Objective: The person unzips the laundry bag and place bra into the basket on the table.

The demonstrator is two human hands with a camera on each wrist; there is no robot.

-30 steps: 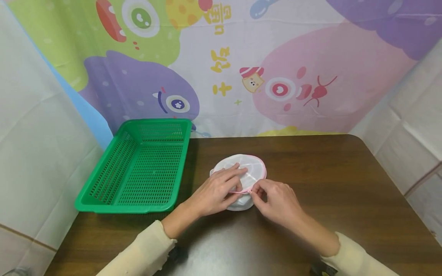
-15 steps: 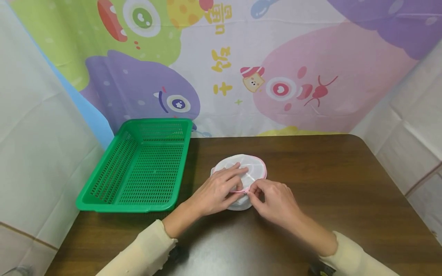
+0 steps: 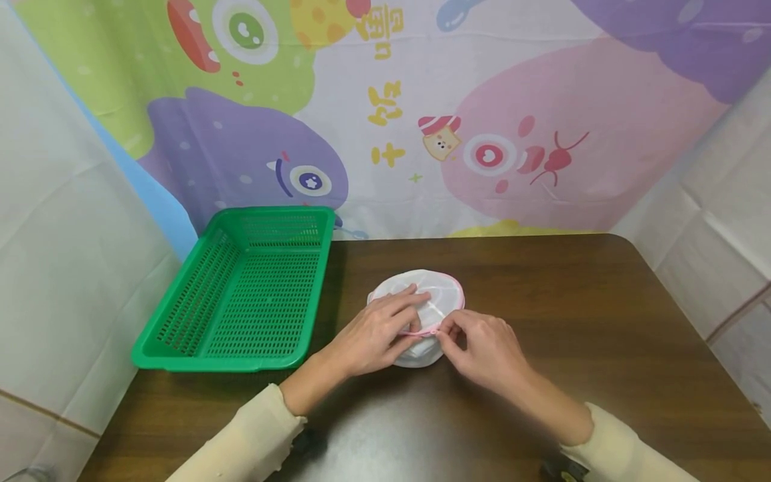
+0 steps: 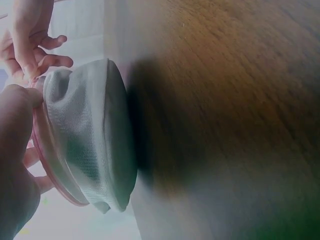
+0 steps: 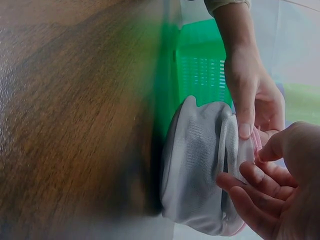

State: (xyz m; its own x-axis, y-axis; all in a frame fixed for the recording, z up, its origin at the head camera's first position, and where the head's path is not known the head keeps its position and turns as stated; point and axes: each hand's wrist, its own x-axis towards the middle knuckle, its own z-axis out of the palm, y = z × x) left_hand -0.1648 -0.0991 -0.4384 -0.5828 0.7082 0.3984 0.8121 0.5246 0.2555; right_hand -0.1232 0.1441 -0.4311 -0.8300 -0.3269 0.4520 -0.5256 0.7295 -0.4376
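A round white mesh laundry bag (image 3: 444,301) with a pink zipper (image 3: 462,294) around its top sits on the table. My left hand (image 3: 379,335) lies over the left part of its lid, pinching the near rim between thumb and fingers. At the front of the rim, my right hand (image 3: 486,349) pinches the small zipper pull with thumb and forefinger; the fingertips hide most of it. Soft, creased mesh sides of the bag (image 4: 82,132) show in the left wrist view. From the right wrist, the other fingers of my right hand (image 5: 295,180) appear bent beside the bag (image 5: 195,165).
An empty green plastic basket (image 3: 319,294) with slotted walls stands on the left of the brown wooden table (image 3: 572,294). Behind the table hangs a cartoon-printed cloth (image 3: 391,194). A dark object (image 3: 563,470) lies partly under the right sleeve at the front edge.
My right hand shifts slightly left along the front rim, then back right, with the zipper pull pinched. The left hand and the bag stay almost where they were.
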